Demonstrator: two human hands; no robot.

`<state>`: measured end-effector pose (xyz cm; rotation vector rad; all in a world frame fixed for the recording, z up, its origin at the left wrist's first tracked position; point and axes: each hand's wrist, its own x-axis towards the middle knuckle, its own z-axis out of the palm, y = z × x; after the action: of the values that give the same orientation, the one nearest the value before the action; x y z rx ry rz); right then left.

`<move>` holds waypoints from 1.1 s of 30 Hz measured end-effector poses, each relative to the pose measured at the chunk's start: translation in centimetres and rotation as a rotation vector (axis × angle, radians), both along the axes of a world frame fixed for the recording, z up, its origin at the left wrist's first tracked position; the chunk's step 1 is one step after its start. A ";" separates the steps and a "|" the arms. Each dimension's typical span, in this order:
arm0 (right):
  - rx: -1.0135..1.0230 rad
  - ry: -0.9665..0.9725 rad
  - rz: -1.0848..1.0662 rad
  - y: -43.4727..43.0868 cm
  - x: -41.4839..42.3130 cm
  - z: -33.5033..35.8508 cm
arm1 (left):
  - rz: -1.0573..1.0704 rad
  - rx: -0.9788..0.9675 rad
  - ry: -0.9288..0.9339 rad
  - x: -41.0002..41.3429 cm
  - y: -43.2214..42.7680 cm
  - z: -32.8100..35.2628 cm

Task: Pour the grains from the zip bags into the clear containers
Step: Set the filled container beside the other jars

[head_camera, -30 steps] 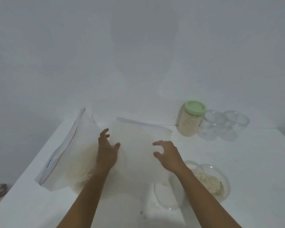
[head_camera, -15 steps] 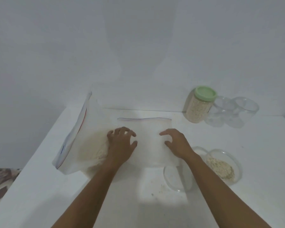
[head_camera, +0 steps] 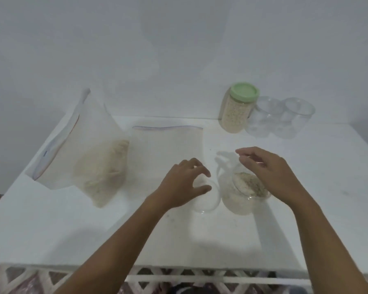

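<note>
Zip bags sit left of centre on a white table (head_camera: 306,166): one propped bag (head_camera: 89,158) holding grain, one flat bag (head_camera: 166,149). Left hand (head_camera: 183,183) hovers open and empty over a clear container (head_camera: 208,205); right hand (head_camera: 272,175), open and empty, over a grain-filled container (head_camera: 240,198)

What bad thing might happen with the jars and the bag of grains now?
1. The right hand hovers over the open container with grains; a bump might tip it and spill them.
2. The left hand hovers over the empty container, which stands right beside the filled one, so moving either could knock the other.
3. The zip bag with grains leans slumped on the table; if unsealed, it may leak.
</note>
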<state>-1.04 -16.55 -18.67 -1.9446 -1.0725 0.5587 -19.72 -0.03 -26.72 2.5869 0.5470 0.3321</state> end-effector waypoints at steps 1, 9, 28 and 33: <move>0.032 0.041 -0.011 -1.4 0.3 -0.7 | 0.023 0.055 -0.002 0.5 -1.4 -0.9; 0.170 0.347 -0.006 -5.8 -0.4 -8.3 | 0.226 0.137 0.038 0.9 -6.1 -6.2; 0.086 -0.055 -0.168 -9.7 4.6 -7.9 | 0.231 0.199 0.056 1.5 -6.5 -6.7; 0.164 0.222 -0.053 -10.8 6.1 -7.9 | 0.226 0.171 0.012 1.7 -6.5 -6.4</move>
<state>5.06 -27.31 -26.57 -1.7190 -0.8958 0.6220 -18.07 -6.56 -33.16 2.6953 0.8525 0.4561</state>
